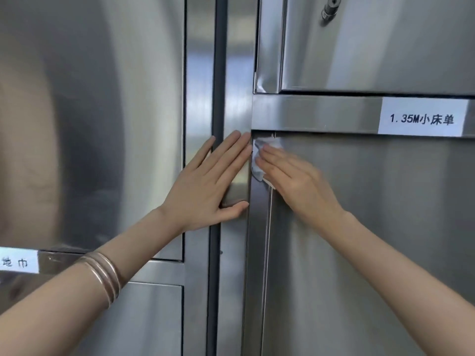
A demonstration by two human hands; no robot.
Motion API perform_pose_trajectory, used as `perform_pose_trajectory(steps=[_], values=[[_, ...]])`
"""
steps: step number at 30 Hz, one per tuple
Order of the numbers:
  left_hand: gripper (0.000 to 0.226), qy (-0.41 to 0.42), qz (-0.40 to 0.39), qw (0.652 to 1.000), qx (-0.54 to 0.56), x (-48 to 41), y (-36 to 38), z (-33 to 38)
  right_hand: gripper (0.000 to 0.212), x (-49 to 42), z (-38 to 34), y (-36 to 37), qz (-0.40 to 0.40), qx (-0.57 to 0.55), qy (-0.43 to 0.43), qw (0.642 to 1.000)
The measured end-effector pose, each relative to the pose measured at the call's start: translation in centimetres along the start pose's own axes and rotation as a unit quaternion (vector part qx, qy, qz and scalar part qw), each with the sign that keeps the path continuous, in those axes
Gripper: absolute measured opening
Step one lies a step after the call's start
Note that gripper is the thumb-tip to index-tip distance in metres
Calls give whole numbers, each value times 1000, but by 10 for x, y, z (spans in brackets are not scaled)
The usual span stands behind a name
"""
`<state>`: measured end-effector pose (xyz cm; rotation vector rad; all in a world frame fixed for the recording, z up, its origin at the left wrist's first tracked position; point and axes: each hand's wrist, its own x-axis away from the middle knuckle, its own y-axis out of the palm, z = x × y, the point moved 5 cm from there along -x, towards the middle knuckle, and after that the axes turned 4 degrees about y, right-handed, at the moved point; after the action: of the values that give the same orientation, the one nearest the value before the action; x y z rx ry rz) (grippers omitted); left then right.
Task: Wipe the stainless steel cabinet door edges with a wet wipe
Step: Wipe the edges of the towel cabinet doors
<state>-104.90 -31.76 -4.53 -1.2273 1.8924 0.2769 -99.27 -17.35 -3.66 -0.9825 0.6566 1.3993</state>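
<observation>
A white wet wipe [259, 156] lies crumpled against the top left corner of the lower right cabinet door [372, 240]. My right hand [295, 181] presses it flat onto the door's left edge, fingers straight and slightly blurred. My left hand [210, 181] rests flat on the steel frame post [235, 98] just left of that door, fingers spread and straight, thumb low against the post. Several bangles sit on my left wrist.
A dark rubber seal strip [218, 73] runs vertically left of the post. A white label [421, 118] reads 1.35M on the crossbar above the door. A lock [330, 10] sits on the upper right door. Another label [18, 262] shows at lower left.
</observation>
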Motion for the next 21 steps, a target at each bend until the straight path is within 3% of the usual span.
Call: perform_pose_trajectory(steps=[5, 8, 14, 21], values=[[83, -3, 22, 1000, 6, 0, 2, -1, 7, -26, 7, -5, 100, 11, 4, 995], [82, -4, 34, 999, 5, 1, 2, -2, 8, -15, -5, 5, 137, 16, 24, 990], [80, -3, 45, 999, 8, 1, 1, -3, 19, -12, -8, 2, 50, 84, -32, 995], [81, -4, 59, 998, 3, 2, 3, -4, 12, -3, -21, 2, 58, 38, 0, 998]])
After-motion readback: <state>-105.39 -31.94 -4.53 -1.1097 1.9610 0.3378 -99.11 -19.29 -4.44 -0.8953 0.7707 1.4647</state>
